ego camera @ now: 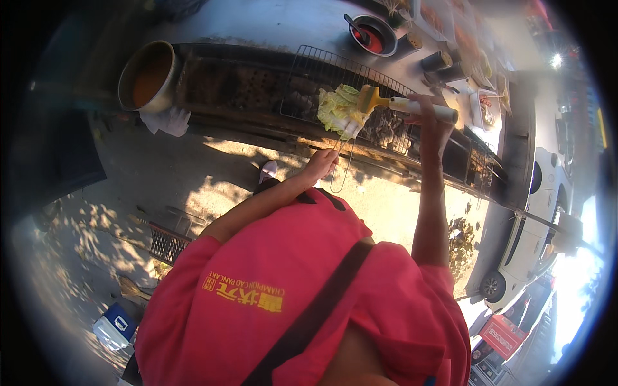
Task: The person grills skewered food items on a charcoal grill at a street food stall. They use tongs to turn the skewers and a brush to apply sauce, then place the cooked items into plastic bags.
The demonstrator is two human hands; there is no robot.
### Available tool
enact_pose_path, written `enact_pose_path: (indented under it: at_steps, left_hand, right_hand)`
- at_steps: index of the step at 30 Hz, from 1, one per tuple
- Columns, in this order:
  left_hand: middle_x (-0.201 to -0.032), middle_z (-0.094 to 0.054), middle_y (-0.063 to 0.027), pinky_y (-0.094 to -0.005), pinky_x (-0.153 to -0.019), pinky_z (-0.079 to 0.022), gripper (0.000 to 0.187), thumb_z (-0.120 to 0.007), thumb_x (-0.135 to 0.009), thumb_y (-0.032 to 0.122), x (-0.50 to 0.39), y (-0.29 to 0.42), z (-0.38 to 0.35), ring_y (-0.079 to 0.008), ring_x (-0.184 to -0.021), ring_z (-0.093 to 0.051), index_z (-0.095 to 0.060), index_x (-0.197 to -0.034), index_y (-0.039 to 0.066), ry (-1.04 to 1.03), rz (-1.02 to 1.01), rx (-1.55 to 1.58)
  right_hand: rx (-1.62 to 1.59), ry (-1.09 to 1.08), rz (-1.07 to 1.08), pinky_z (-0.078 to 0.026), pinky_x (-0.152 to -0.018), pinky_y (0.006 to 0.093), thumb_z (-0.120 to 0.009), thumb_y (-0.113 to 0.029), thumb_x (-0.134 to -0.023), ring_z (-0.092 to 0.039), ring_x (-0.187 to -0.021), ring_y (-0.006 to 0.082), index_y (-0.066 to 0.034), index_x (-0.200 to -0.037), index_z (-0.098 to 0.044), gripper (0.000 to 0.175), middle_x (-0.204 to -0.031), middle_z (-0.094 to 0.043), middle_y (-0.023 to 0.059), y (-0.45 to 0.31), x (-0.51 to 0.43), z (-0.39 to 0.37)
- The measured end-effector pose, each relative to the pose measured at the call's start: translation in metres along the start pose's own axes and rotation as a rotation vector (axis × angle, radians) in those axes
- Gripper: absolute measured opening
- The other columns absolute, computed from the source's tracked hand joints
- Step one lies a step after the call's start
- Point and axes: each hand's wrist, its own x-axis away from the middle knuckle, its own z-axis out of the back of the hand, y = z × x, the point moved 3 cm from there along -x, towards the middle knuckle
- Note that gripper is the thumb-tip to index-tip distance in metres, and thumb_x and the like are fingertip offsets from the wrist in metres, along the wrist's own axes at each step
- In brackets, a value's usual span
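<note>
My left hand (321, 166) grips the looped wire handle (348, 166) of a grilling clip at the near edge of a long charcoal grill (231, 82). Pale green leaves, apparently Chinese cabbage (340, 108), lie at the clip's far end, over the wire grate (309, 72). In my right hand (428, 113) is a basting brush with a thick white handle (405, 105). Its yellow head (369, 99) touches the right side of the leaves. Whether wires of the clip run under the leaves is hidden.
A pot of orange-brown liquid (147, 79) stands at the grill's left end. Behind the grate are a metal bowl of red sauce (374, 38) with a spoon and several dark shakers (437, 61). A plastic tub (485, 108) sits farther right. A white car (526, 231) is parked beyond.
</note>
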Motion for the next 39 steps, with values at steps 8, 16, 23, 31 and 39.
enact_pose_path:
  at_steps: [8,16,23,31,39]
  left_hand:
    - [-0.053,-0.042,0.0007,-0.0261,-0.035,-0.025,0.036,-0.040,-0.100,0.034,0.001,0.003,-0.002,-0.0077,-0.038,-0.033,-0.050,-0.078,0.007,-0.003,-0.026,-0.023]
    - [-0.054,-0.042,0.0013,-0.0253,-0.035,-0.025,0.034,-0.041,-0.100,0.032,-0.001,0.003,-0.001,-0.0071,-0.038,-0.034,-0.050,-0.079,0.008,0.040,-0.031,0.012]
    - [-0.054,-0.041,0.0012,-0.0246,-0.035,-0.024,0.033,-0.041,-0.100,0.032,-0.006,0.004,-0.003,-0.0067,-0.038,-0.032,-0.050,-0.079,0.008,0.066,-0.042,0.036]
    - [-0.056,-0.037,0.0040,-0.0231,-0.035,-0.017,0.033,-0.039,-0.101,0.036,-0.006,0.010,-0.005,-0.0043,-0.040,-0.026,-0.049,-0.081,0.012,0.107,-0.023,-0.060]
    - [-0.057,-0.049,-0.0011,-0.0241,-0.034,-0.027,0.033,-0.042,-0.099,0.036,-0.005,0.016,-0.009,-0.0077,-0.039,-0.039,-0.052,-0.086,0.007,0.144,-0.073,-0.140]
  right_hand:
    - [0.115,-0.115,-0.049,-0.053,-0.050,0.0233,-0.065,-0.020,-0.086,-0.062,-0.056,0.0135,0.0022,-0.091,-0.067,0.023,-0.082,-0.068,0.0110,-0.035,-0.005,-0.024]
    - [0.157,-0.118,-0.047,-0.050,-0.051,0.0213,-0.058,-0.017,-0.089,-0.062,-0.057,0.0117,0.0019,-0.092,-0.067,0.021,-0.087,-0.068,0.0115,-0.007,-0.008,0.008]
    - [0.121,-0.131,-0.024,-0.049,-0.051,0.0211,-0.059,-0.016,-0.089,-0.060,-0.056,0.0105,-0.0007,-0.091,-0.066,0.017,-0.086,-0.068,0.0094,-0.028,0.016,0.004]
    - [0.061,-0.457,0.079,-0.047,-0.050,0.0196,-0.061,-0.014,-0.090,-0.057,-0.056,0.0062,-0.0020,-0.092,-0.065,0.013,-0.086,-0.068,0.0063,-0.010,0.023,-0.014]
    - [0.056,-0.486,0.032,-0.046,-0.048,0.0208,-0.061,-0.013,-0.089,-0.056,-0.053,0.0071,0.0014,-0.088,-0.065,0.015,-0.077,-0.067,0.0060,-0.037,0.011,-0.039]
